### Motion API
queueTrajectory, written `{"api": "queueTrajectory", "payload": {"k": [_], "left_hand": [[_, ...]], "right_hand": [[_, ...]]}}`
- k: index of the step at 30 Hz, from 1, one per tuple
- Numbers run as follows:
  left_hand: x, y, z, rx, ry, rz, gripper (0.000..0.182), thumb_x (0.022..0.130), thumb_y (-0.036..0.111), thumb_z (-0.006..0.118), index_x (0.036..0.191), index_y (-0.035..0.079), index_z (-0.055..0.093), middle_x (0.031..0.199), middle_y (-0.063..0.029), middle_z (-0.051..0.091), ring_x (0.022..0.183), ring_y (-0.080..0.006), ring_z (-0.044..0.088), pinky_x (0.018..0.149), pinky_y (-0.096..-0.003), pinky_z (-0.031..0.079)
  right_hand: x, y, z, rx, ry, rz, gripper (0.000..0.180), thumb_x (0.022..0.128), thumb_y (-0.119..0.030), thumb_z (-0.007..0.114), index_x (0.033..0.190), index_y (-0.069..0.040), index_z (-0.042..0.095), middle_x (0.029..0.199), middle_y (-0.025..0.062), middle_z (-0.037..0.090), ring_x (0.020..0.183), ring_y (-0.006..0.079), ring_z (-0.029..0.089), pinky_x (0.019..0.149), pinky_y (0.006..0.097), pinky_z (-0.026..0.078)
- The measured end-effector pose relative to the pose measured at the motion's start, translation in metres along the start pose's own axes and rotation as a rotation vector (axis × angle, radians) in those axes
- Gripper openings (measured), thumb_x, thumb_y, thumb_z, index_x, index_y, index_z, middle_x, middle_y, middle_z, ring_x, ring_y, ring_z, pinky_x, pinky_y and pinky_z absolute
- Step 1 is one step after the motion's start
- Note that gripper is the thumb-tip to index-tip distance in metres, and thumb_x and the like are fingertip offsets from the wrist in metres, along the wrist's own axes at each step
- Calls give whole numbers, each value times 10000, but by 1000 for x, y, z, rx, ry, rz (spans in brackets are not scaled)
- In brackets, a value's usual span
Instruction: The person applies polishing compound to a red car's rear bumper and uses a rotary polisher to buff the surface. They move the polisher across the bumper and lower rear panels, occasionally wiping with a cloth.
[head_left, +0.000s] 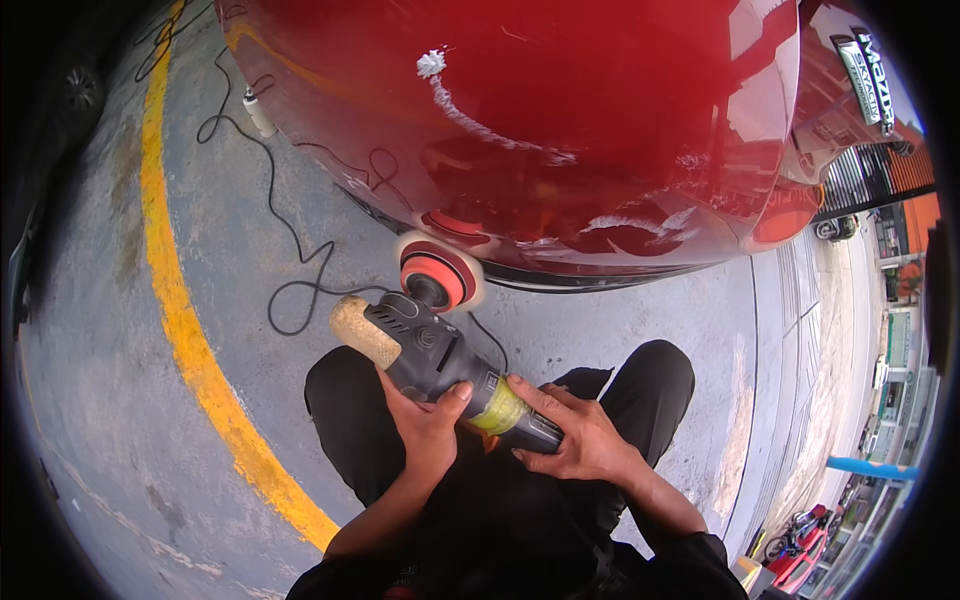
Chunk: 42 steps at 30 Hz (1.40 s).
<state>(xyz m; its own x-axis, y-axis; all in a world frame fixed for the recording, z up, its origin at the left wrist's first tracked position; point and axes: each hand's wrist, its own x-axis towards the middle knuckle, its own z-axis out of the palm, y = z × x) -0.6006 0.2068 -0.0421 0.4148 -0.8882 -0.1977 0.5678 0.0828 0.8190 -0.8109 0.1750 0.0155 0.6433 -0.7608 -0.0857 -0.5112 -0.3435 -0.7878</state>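
Note:
I hold a black electric car polisher (439, 352) in both hands above my bent knees. My left hand (427, 424) grips its body from below, thumb on the side. Its rear handle, wrapped in yellow-green tape (500, 405), lies in my right hand (574, 431). A tan textured covering (365, 331) caps one end of the polisher. The orange backing plate and pale-edged pad (442, 274) face the glossy red bumper (525, 202) of a Mazda; whether the pad touches it, I cannot tell. White paste (431, 64) sits on the paint, with smears (487, 135) curving away from it.
A dark power cord (274, 195) loops over the grey concrete floor (232, 315). Beside the car lies or stands a white bottle (259, 112). A yellow painted line (180, 300) runs along the left. Another vehicle's wheel (81, 88) shows at far left; a motorcycle (787, 536) is at lower right.

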Motion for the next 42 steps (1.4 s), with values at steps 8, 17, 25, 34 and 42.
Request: {"api": "queueTrajectory", "payload": {"k": [8, 17, 25, 34, 42], "left_hand": [[-37, -16, 51, 95, 74, 26, 1062, 810, 159, 877, 1628, 35, 211, 1456, -179, 479, 1300, -286, 558, 1099, -468, 504], [-41, -48, 66, 232, 268, 173, 1077, 794, 125, 914, 1606, 1, 219, 1432, -174, 497, 1275, -261, 581, 1085, -412, 513], [-57, -54, 103, 129, 367, 139, 861, 848, 34, 880, 1506, 16, 325, 1343, -143, 588, 1186, -214, 658, 1026, -366, 555], [-43, -78, 93, 111, 555, 327, 755, 923, 176, 862, 1506, 31, 405, 1274, -107, 634, 1138, -172, 643, 997, -344, 543], [13, -77, 64, 175, 519, 346, 768, 906, 233, 855, 1511, 29, 428, 1267, -116, 622, 1121, -196, 628, 985, -353, 519]], "right_hand": [[-32, 36, -44, 63, -82, -93, 1014, 787, -216, 844, 1689, -269, 384, 1112, 160, 686, 730, 354, 724, 641, 432, 628], [3, 105, -56, 218, -250, -270, 1016, 776, -236, 877, 1676, -224, 405, 1244, 211, 687, 883, 398, 760, 754, 446, 656], [4, 127, -79, 323, -475, -255, 1036, 758, -123, 909, 1635, 47, 384, 1447, 279, 627, 1338, 379, 646, 1149, 436, 473], [20, 120, -59, 570, -588, -223, 1040, 861, -12, 795, 1714, -1, 202, 1487, 186, 615, 1319, 229, 615, 1136, 359, 461], [52, 129, -21, 804, -489, -152, 1002, 886, -4, 762, 1725, -50, 217, 1374, 123, 627, 1131, 136, 639, 942, 300, 566]]}}
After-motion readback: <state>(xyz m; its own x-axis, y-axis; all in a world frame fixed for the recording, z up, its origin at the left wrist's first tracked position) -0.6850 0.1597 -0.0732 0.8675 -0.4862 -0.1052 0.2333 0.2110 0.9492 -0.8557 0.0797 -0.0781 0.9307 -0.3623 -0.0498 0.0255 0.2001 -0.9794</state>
